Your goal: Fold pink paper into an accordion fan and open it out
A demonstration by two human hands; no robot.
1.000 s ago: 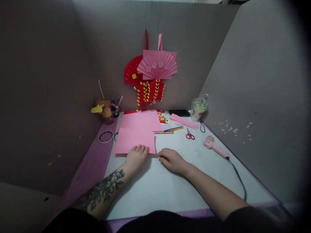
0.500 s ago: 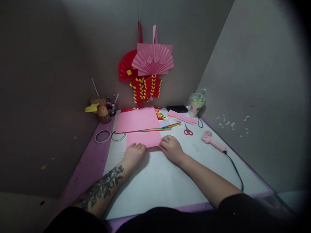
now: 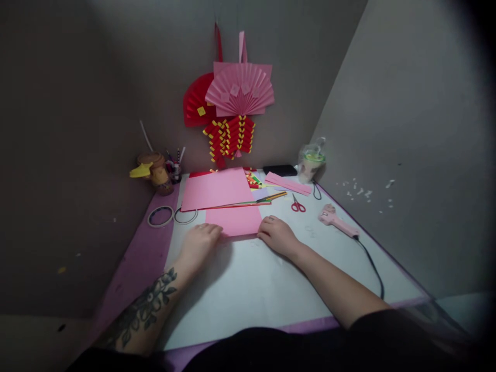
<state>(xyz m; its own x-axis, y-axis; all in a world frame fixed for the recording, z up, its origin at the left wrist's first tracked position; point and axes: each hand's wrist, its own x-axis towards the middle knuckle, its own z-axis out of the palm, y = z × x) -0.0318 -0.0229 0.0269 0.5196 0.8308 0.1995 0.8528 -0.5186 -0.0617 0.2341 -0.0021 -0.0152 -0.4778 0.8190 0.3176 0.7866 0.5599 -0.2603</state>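
A pink paper sheet (image 3: 236,221) lies flat on the white table top (image 3: 251,289) in front of me. My left hand (image 3: 199,243) rests palm down at the sheet's near left corner, fingers spread. My right hand (image 3: 277,235) presses on its near right corner. Behind it a larger pink sheet (image 3: 215,188) lies on a stack of coloured paper, with pencils (image 3: 267,199) along its near edge.
Red scissors (image 3: 297,205) and a pink glue gun (image 3: 336,220) with a black cord lie to the right. Two tape rings (image 3: 160,216) sit at the left. A cup holder with pens (image 3: 155,173), a plastic cup (image 3: 310,163) and paper fans (image 3: 232,98) stand at the back wall.
The near pink sheet has gone from a tall sheet to a short band and shifted right. My hands moved apart to its two near corners.
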